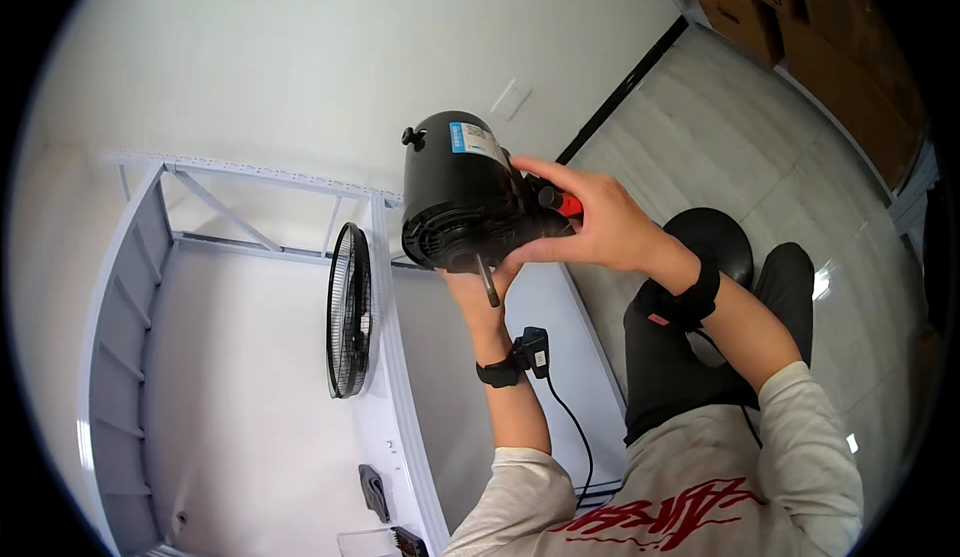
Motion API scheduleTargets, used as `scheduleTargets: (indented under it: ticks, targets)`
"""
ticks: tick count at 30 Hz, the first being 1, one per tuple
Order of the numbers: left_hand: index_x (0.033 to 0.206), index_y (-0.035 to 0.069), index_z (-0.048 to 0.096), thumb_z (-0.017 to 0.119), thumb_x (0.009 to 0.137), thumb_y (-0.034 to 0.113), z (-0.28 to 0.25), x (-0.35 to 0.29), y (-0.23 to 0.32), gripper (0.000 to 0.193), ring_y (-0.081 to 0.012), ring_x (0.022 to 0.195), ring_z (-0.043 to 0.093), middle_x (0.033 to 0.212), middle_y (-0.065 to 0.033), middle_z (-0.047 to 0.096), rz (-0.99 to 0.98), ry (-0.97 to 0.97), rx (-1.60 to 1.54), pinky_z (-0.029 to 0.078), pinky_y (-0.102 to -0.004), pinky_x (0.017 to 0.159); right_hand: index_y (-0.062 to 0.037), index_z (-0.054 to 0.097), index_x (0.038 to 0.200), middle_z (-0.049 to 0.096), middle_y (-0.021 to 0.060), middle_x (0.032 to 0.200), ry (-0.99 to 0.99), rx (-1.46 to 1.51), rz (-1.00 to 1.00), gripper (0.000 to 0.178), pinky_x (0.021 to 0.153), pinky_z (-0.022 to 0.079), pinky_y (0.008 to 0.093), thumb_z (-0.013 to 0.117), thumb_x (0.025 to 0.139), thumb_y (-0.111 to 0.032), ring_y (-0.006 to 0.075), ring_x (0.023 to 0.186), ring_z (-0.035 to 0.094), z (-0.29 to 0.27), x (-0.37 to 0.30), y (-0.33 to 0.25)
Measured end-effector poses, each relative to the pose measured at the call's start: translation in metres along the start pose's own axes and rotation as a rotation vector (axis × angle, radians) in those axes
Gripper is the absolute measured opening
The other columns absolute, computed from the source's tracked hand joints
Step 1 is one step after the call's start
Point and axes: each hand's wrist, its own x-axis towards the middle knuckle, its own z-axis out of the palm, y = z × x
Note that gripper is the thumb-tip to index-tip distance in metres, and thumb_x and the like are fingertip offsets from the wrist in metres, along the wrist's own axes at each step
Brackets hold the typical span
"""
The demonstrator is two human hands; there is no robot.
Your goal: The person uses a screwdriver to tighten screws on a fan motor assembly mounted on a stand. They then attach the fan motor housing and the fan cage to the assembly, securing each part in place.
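Note:
A black fan motor head (455,182) is held up in front of me, with a metal shaft (487,280) sticking out of its lower front. A small knob (412,137) juts from its far left side, and a blue and white label (478,143) sits on top. My left hand (480,287) supports the motor head from below, its fingers mostly hidden behind the housing. On the right side, my right hand (612,219) grips it with thumb and fingers apart around the housing. By that palm is a red and black cylindrical piece (562,203), partly covered.
To the left stands a white metal shelf (250,357), with a black fan grille (348,312) upright near its edge. A grey object (373,492) lies nearer me. A round black base (715,237) is on the tiled floor (770,167) by my legs. Cardboard boxes (840,77) stand far right.

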Motion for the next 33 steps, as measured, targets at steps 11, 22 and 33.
scheduleTargets:
  ticks: [11, 22, 33]
  targets:
    - [0.156, 0.002, 0.018, 0.064, 0.087, 0.066, -0.015, 0.028, 0.015, 0.104, -0.0299, 0.144, 0.035, 0.161, -0.0163, 0.026, 0.108, 0.016, -0.283, 0.036, -0.0409, 0.115, -0.0108, 0.060, 0.138, 0.071, 0.0055, 0.096, -0.047, 0.047, -0.004, 0.064, 0.080, 0.051, 0.0259, 0.083, 0.081, -0.027, 0.0101, 0.083, 0.061, 0.003, 0.028, -0.008]
    - [0.153, -0.005, 0.030, 0.051, 0.088, 0.075, -0.004, 0.026, 0.027, 0.104, -0.0292, 0.135, 0.046, 0.155, -0.0182, 0.038, 0.094, 0.097, -0.103, 0.041, -0.0390, 0.110, -0.0150, 0.064, 0.136, 0.068, 0.0012, 0.085, 0.013, 0.056, 0.084, 0.064, 0.077, 0.050, 0.0252, 0.085, 0.079, -0.031, 0.0088, 0.078, 0.060, 0.006, 0.019, -0.010]
    - [0.156, -0.002, 0.020, 0.041, 0.085, 0.082, -0.012, 0.027, 0.024, 0.113, -0.0299, 0.145, 0.034, 0.160, -0.0181, 0.030, 0.097, 0.000, -0.073, 0.032, -0.0412, 0.116, -0.0150, 0.060, 0.139, 0.070, 0.0075, 0.111, -0.028, 0.074, 0.096, 0.066, 0.089, 0.051, 0.0290, 0.084, 0.079, -0.029, 0.0151, 0.096, 0.065, 0.003, 0.018, -0.013]
